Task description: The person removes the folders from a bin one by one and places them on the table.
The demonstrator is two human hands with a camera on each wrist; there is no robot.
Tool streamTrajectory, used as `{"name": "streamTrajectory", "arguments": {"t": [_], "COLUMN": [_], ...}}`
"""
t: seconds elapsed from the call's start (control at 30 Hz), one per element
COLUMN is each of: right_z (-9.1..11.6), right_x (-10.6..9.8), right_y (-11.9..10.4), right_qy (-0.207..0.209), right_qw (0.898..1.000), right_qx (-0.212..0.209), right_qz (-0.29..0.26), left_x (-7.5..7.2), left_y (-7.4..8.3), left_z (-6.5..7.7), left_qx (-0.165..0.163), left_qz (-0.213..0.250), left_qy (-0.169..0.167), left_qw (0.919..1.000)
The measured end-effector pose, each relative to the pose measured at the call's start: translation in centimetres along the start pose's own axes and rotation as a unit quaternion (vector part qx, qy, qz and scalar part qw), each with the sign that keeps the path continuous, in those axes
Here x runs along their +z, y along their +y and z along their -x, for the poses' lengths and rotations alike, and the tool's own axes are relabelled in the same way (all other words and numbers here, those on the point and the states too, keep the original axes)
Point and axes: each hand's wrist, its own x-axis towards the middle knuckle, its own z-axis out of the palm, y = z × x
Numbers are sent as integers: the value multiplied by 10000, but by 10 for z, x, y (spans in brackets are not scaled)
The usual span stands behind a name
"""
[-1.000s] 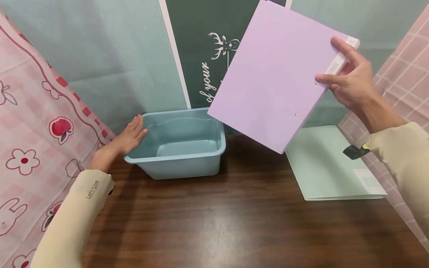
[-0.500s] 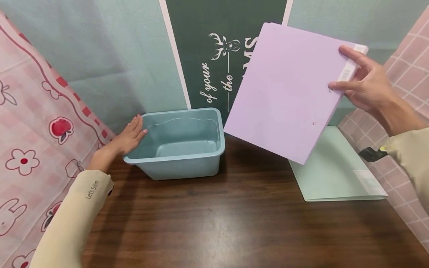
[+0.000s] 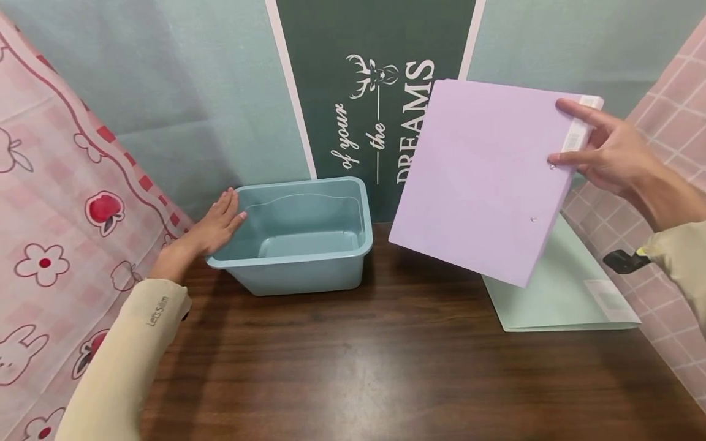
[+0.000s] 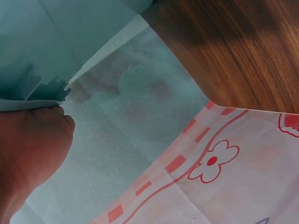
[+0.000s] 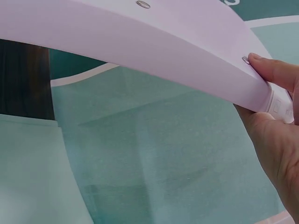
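A lilac file folder [image 3: 480, 184] with a white label on its spine is held tilted in the air by my right hand [image 3: 618, 150], thumb and fingers gripping the spine edge. In the right wrist view the folder's spine [image 5: 177, 70] and a metal rivet show, with the thumb on the cover. The folder overlaps a pale green folder [image 3: 568, 291] lying on the table. My left hand [image 3: 214, 225] rests with straight fingers on the left rim of a blue plastic basin [image 3: 300, 260]. The left wrist view shows that hand [image 4: 37, 140] against the basin's rim.
The dark wooden table [image 3: 342, 361] stretches in front. A grey-green cloth [image 3: 182, 79] with a dark printed panel [image 3: 380, 37] hangs behind. Pink patterned cloth [image 3: 60, 245] stands on the left, and pink checked cloth [image 3: 670, 122] on the right.
My right hand has moved the lilac folder down and to the right, away from the basin and over the green folder, turning it more level. My left hand stays on the basin.
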Motion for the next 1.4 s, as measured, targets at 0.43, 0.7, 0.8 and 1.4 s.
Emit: {"name": "streamTrajectory", "arguments": {"t": [0.43,0.7,0.8,1.4], "right_z": [-1,-6,-9,-21], "right_x": [6,15,18,27], "right_y": [20,39,46,100], "right_qy": [133,-148,-245,-691], "right_qw": [9720,9301,9196,9365], "right_qx": [802,1151,1338,1919], "right_qz": [2205,3484,3684,2851], "left_x": [2,3,4,5], "left_y": [-2,-2,-2,1], "left_z": [-3,-5,-4,-2], "left_qx": [-75,-116,-130,-176], "left_qz": [75,58,59,133], "left_qy": [2,38,27,88], "left_qw": [9999,9999,9999,9997]}}
